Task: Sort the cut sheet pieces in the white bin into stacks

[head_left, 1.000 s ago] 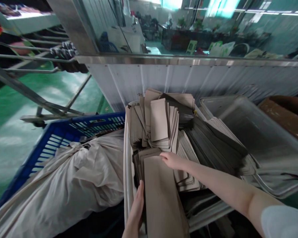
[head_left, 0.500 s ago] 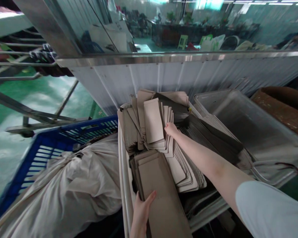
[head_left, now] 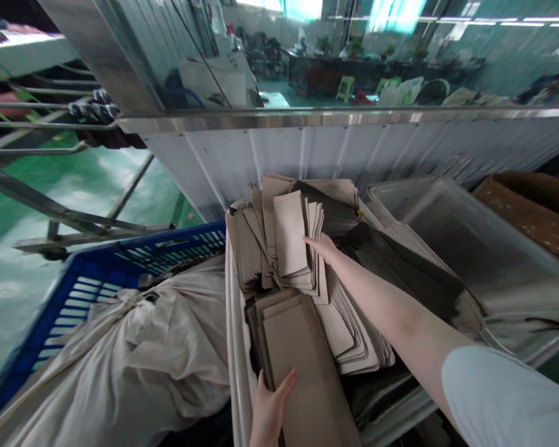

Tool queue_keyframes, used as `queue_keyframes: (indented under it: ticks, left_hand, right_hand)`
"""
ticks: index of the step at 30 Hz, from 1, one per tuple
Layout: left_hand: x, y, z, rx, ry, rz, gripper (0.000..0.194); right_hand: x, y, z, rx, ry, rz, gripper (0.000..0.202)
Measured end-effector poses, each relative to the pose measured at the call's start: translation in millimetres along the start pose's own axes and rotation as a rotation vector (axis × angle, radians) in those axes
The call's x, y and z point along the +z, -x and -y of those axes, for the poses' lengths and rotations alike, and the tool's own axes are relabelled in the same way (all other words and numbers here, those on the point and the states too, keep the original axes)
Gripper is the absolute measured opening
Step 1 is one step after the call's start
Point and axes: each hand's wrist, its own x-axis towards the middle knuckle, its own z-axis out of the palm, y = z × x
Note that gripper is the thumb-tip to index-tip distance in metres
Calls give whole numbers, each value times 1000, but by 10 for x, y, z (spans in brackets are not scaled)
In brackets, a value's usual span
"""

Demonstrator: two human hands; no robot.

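My left hand [head_left: 270,406] grips the left edge of a stack of long brown cardboard pieces [head_left: 305,357], its thumb on the top face and the other fingers partly hidden. Farther up, my right hand [head_left: 323,248] holds the right edge of a bunch of shorter pale cardboard pieces [head_left: 289,239]. One finger of it reaches onto the front piece. All these pieces stand tilted in a white plastic bin [head_left: 235,366]. Right of my right forearm lean dark grey sheets [head_left: 391,261]. Below the forearm, more pale pieces [head_left: 338,326] are fanned out.
A blue crate [head_left: 74,292] with beige cloth [head_left: 177,354] stands left of the bin. To the right are a translucent plastic tub [head_left: 489,230] and a brown container [head_left: 531,205]. Behind runs a corrugated wall [head_left: 284,149] with a window. A metal rack [head_left: 97,226] stands far left.
The whole view has shifted slightly, so things sit a little lower and farther right. A finger of my right hand now extends over the front pale piece. My left hand keeps its grip.
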Motion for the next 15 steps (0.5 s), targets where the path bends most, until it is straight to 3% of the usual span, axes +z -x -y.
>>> queue_keyframes:
  ticks: [6,9,12,15]
  left_hand:
    - [17,30,-37,23,-19,-30,67]
    - [14,-4,-13,31,-33,-40,69]
    - [7,-29,19,39,-38,-26,68]
    - [15,-4,14,49,-20,-17,66]
  right_hand:
    - [584,-33,461,84,13,113,63]
    - [753,-98,680,129,42,129,65]
    - [691,-119,783,96,26,156,54]
    - [430,-84,817,18,-34,220,45]
